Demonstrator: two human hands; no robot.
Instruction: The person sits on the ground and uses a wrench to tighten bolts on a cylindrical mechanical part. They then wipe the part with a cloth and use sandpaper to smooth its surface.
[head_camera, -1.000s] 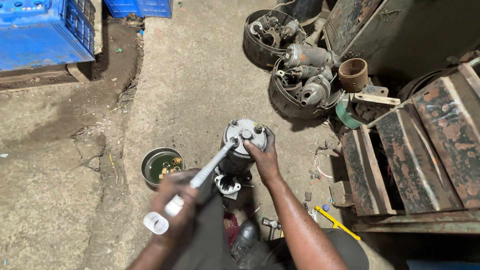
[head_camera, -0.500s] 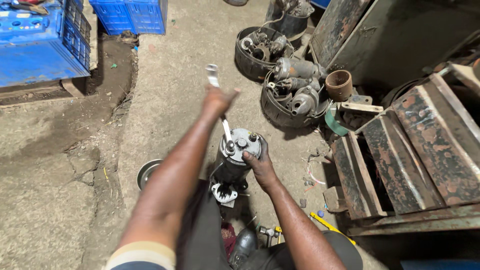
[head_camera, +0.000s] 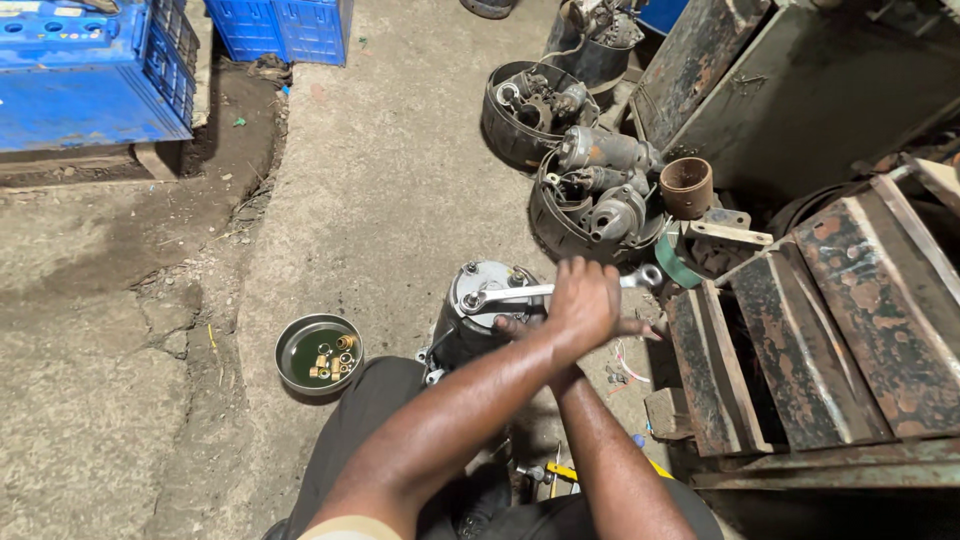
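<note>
A starter motor with a black body and a silver end cap stands upright on the concrete floor between my knees. My left hand reaches across and is closed around the shaft of a silver spanner. The spanner lies level, with one end on a bolt on the cap's left side and its ring end sticking out to the right. My right hand is mostly hidden under the left; its fingers rest against the motor's right side, and its forearm comes up from the bottom.
A small metal bowl of green liquid with brass parts sits left of the motor. Two round tubs of old motors stand beyond it. Rusty metal cases fill the right; blue crates stand far left. A yellow-handled tool lies near my legs.
My left hand has swung the spanner on the cap, from pointing away from me to pointing right, and now crosses over my right hand. The motor has stayed upright.
</note>
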